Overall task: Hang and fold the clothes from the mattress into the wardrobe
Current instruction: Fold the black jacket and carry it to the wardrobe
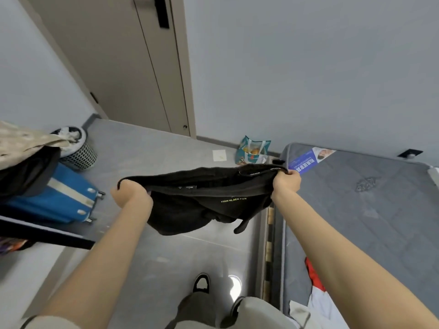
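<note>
Black garment (202, 205): dark fabric with small pale lettering, held up in the air at the middle of the view. Its top edge is stretched between both hands and the rest sags in loose folds below. It hangs over the floor, just off the mattress's edge.
Left hand (129, 192): at 9 o'clock of the garment, fingers curled into a fist round the left end of the top edge.
Right hand (286, 184): at 3 o'clock of the garment, fingers curled tight, gripping the right end of the top edge.
Mattress (368, 210): grey and quilted, filling the view from 3 to 5 o'clock, with a blue printed label (306, 162) at its far corner.
Red and white clothes (316, 293): lying on the mattress at 5 o'clock, partly hidden by the right forearm.
Blue suitcase (64, 200): on the floor at 9 o'clock, with a heap of dark and patterned clothes (26, 162) on it.
Mesh basket (80, 153): at 10 o'clock, behind the suitcase.
Door (133, 67): beige, closed, at 11 o'clock.
Teal bag (253, 150): on the floor by the wall, just past the garment at 12 o'clock.
Shoe (202, 282): black and white, the person's own, at 6 o'clock.
</note>
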The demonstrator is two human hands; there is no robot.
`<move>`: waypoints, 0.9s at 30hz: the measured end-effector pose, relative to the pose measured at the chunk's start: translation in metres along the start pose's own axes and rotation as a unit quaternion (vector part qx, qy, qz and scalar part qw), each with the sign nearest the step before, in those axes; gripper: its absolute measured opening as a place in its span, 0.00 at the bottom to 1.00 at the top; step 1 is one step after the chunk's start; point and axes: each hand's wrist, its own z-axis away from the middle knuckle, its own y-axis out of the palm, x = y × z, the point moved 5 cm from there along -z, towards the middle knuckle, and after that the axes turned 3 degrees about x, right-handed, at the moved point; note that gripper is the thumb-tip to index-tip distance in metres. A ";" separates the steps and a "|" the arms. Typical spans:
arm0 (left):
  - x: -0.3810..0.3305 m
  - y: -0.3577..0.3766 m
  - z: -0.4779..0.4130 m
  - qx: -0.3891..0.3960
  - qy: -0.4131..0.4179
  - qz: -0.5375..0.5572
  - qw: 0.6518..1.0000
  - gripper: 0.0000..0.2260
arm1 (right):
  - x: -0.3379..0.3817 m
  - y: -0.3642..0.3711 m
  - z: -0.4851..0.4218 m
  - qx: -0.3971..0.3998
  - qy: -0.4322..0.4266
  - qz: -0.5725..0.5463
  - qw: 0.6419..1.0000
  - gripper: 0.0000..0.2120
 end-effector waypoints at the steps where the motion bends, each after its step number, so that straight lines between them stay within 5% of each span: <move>1: 0.003 0.002 0.003 0.004 -0.044 0.047 0.998 0.22 | 0.001 0.000 0.001 -0.020 -0.020 0.027 0.999 0.03; 3: 0.004 0.003 0.009 0.017 -0.074 0.099 0.992 0.22 | 0.002 0.001 0.001 -0.031 -0.044 0.045 0.998 0.05; 9: -0.004 0.002 -0.003 0.090 0.030 0.038 0.995 0.15 | 0.006 0.006 -0.005 0.030 -0.041 -0.106 0.993 0.19; 16: -0.028 0.025 0.014 0.316 0.149 -0.056 0.935 0.17 | 0.026 0.021 0.012 0.170 -0.098 -0.082 0.977 0.29; 22: -0.031 0.059 0.074 0.479 0.264 -0.220 0.807 0.17 | 0.052 0.052 0.056 0.345 -0.227 0.060 0.909 0.27; 27: -0.015 0.077 0.105 0.507 0.224 -0.288 0.781 0.18 | 0.058 0.072 0.082 0.342 -0.222 0.091 0.908 0.07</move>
